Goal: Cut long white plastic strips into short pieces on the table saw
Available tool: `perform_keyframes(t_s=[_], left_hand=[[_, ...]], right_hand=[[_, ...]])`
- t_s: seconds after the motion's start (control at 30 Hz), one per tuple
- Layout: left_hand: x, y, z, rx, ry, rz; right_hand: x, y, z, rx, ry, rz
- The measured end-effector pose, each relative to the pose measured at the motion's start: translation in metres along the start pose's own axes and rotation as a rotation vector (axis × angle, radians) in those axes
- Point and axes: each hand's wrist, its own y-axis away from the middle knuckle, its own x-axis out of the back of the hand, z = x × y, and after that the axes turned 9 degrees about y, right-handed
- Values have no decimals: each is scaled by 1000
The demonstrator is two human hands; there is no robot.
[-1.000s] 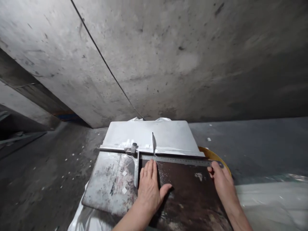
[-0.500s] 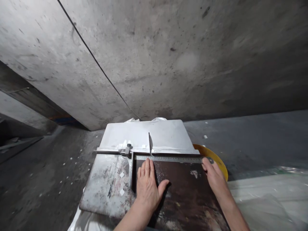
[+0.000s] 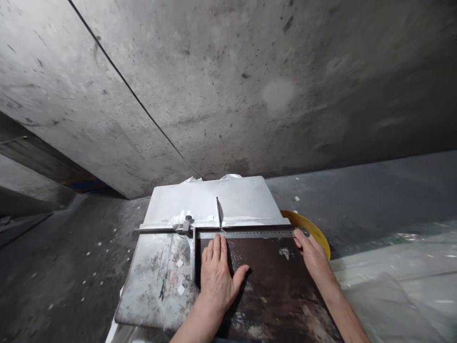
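A long metal ruler [image 3: 260, 234] lies along the far edge of a dark brown board [image 3: 274, 281]. My left hand [image 3: 217, 274] is laid flat on the board, fingers stretched out and their tips at the ruler's left part. The ruler's right end is pinched in my right hand [image 3: 310, 247], at the board's far right corner. Left of the board stands a metal square piece [image 3: 194, 255], joined to a clamp with a knob [image 3: 187, 224] on a rail. A thin upright blade [image 3: 218, 212] rises from the white tabletop [image 3: 246, 200] beyond the ruler.
Small white chips [image 3: 181, 289] lie on the worn metal plate [image 3: 143, 290] at left and on the floor. A yellow round container [image 3: 321, 238] stands behind my right hand. Clear plastic sheeting [image 3: 400, 295] covers the right side. A concrete wall [image 3: 214, 95] rises behind.
The view has shifted slightly, so the table and both hands appear a little further left. Both hands keep about the same places on the board and ruler.
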Motion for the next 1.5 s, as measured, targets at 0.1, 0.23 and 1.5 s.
perform_keyframes(t_s=[0.1, 0.23, 1.5], left_hand=[[0, -1, 0, -8, -15, -6], [0, -2, 0, -20, -24, -1], [-1, -4, -1, -17, -134, -1]], right_hand=[[-1, 3, -7, -31, -49, -3], [-1, 7, -16, -58, -135, -34], [-2, -5, 2, 98, -23, 24]])
